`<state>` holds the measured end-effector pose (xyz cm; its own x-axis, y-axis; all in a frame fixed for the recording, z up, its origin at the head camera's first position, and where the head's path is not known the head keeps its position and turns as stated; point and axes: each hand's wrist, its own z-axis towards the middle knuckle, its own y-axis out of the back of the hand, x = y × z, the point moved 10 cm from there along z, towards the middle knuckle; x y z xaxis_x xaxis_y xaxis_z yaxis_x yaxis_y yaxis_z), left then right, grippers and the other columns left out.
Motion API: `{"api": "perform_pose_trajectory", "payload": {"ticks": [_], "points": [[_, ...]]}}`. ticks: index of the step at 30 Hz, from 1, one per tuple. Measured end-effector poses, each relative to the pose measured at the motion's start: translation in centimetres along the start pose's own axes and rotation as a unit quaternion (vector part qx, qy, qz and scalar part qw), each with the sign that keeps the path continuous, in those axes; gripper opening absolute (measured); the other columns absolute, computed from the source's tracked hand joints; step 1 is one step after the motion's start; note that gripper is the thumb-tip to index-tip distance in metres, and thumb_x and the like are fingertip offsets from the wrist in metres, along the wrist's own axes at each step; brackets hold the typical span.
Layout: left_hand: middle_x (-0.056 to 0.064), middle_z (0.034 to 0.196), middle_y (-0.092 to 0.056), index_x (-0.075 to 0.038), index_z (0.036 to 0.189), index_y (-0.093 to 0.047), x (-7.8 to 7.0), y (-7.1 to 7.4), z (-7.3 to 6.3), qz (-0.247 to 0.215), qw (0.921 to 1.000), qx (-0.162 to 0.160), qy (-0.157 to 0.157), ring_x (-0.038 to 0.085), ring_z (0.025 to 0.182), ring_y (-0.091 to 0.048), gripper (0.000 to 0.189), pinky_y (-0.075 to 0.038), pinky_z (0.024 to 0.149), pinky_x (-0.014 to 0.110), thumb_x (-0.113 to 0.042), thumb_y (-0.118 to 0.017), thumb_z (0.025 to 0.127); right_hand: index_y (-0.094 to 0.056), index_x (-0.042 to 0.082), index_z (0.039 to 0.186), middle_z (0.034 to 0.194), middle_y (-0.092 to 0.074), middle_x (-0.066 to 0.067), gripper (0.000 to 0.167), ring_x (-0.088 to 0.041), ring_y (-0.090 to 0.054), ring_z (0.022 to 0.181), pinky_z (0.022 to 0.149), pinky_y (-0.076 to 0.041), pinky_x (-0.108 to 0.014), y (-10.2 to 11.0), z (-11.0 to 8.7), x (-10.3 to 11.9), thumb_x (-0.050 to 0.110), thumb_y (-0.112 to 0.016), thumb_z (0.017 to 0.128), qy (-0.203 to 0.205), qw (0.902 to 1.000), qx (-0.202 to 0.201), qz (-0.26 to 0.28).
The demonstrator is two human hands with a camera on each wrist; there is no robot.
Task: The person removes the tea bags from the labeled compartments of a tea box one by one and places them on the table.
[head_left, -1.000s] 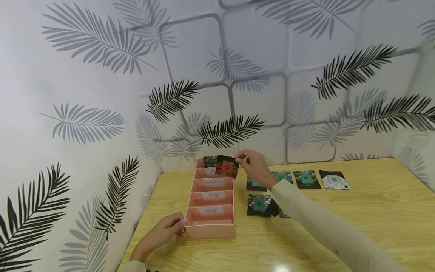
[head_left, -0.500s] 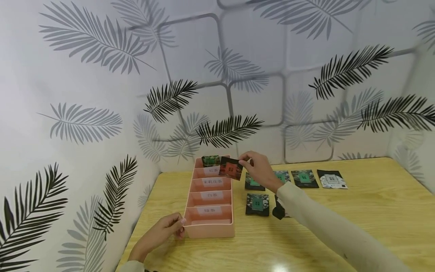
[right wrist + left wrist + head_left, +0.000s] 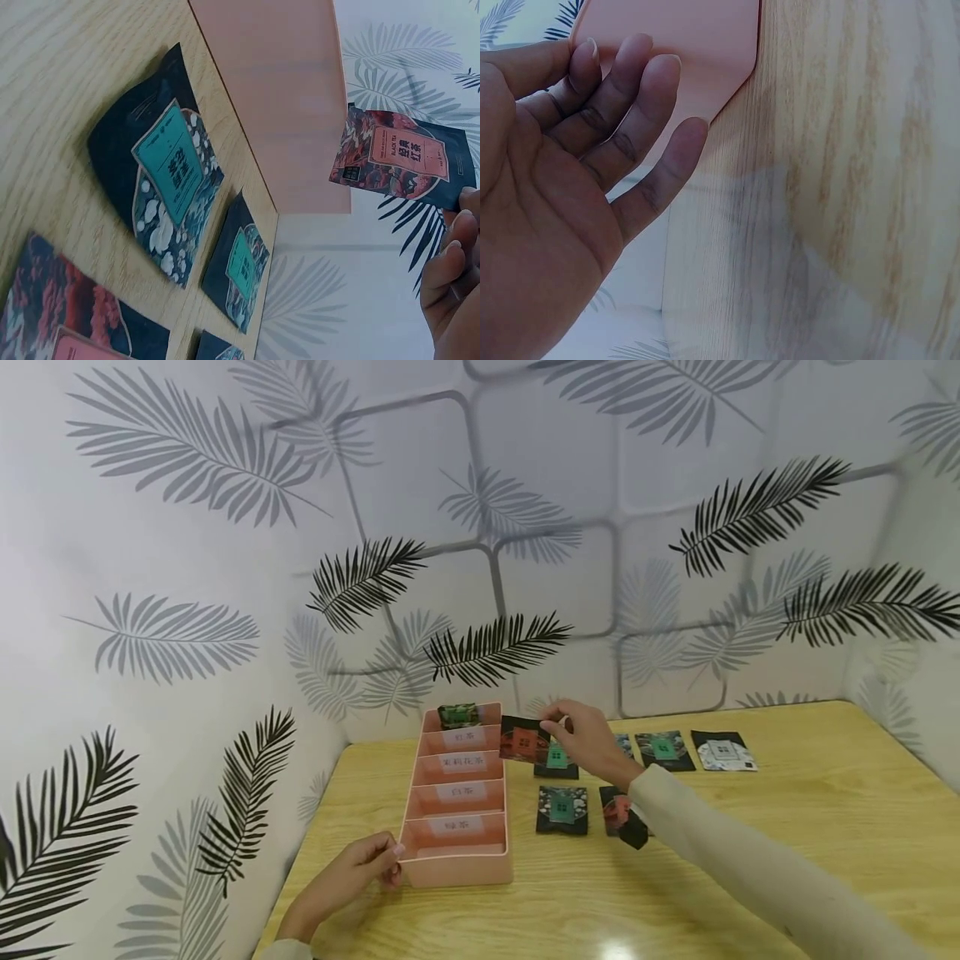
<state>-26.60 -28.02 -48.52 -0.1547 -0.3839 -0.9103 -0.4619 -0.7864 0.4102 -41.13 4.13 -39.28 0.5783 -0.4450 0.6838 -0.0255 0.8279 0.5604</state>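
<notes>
My right hand pinches a dark tea sachet by one edge; its red label reads "BLACK TEA" in the right wrist view. The sachet is held up just off the right side of a pink divided box, near the back. With thumb and fingertips, my left hand grips the box's near left corner; its other fingers are bent beside the wall in the left wrist view. A green sachet stands in the rearmost compartment. Labels with Chinese characters mark the dividers.
Right of the box, a green-labelled sachet and a red-labelled sachet lie in the front row. Behind them is a row of several more, ending with a white sachet. A leaf-patterned wall borders the wooden table.
My right hand has drawn the held sachet rightward, from over the box to beside it. The red-labelled sachet on the table shows more from under the sleeve. My left hand keeps its grip.
</notes>
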Motion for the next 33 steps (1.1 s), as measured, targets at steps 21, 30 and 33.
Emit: {"api": "perform_pose_trajectory", "payload": {"ticks": [21,30,33], "points": [[0.028,0.096,-0.064,0.003,0.096,-0.055,0.1,0.0,0.1,0.001,1.0000,-0.001,0.002,0.035,0.087,-0.067,0.036,-0.060,0.080,0.044,-0.027,-0.045,0.113,-0.071,0.011,0.112,0.093,-0.071,-0.002,0.011,-0.012,-0.044,0.047,0.051,-0.041,-0.031,2.0,-2.2,-0.7,0.017,-0.067,0.102,0.025,0.9994,-0.009,-0.023],[0.025,0.097,-0.063,0.003,0.099,-0.055,0.2,-0.1,0.1,-0.011,0.9999,0.001,0.005,0.038,0.090,-0.067,0.036,-0.059,0.081,0.044,-0.028,-0.043,0.114,-0.071,0.015,0.110,0.096,-0.071,-0.004,0.008,-0.011,-0.049,0.051,0.057,-0.045,-0.032,2.6,-3.2,-1.2,0.017,-0.066,0.103,0.022,0.9996,0.003,-0.018],[0.025,0.097,-0.063,0.003,0.099,-0.055,0.2,-0.1,0.1,-0.013,0.9999,0.003,0.006,0.037,0.090,-0.067,0.037,-0.059,0.081,0.045,-0.028,-0.043,0.114,-0.071,0.015,0.109,0.093,-0.070,-0.001,0.008,-0.011,-0.048,0.052,0.057,-0.044,-0.032,2.9,-3.7,-1.4,0.016,-0.066,0.103,0.022,0.9994,0.000,-0.027]]}}
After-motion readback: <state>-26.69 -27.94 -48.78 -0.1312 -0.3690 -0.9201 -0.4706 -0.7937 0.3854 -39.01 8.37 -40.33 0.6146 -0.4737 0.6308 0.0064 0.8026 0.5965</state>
